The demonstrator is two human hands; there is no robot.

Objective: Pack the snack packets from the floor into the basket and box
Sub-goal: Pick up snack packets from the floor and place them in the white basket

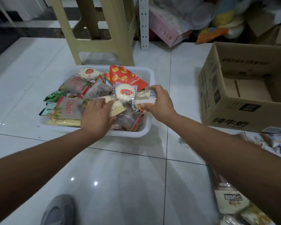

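First, settle the load before you add to it. Your left hand point(96, 114) lies with fingers fairly straight on the pile, touching a cracker packet point(118, 107) near the middle of the basket point(146, 129). Press down there to flatten the heap. Your right hand point(159, 103) grips a clear packet point(146, 97) of pale biscuits by its end, barcode label up, over the basket's right edge. Lower it flat into the near right corner, where the pile looks lowest, and do not let go until it rests on the packets beneath. A round cake packet point(125, 93) leans against it, so steady that one as you place.

The basket is white plastic and heaped above its rim. Grey-brown packets overhang the left edge, and a red bag point(123, 77) stands up at the far right corner. Judging by this, little room remains, so send further items to the box point(225, 111), which stands open to the right. More packets point(230, 202) lie on the floor point(120, 176) at your right.
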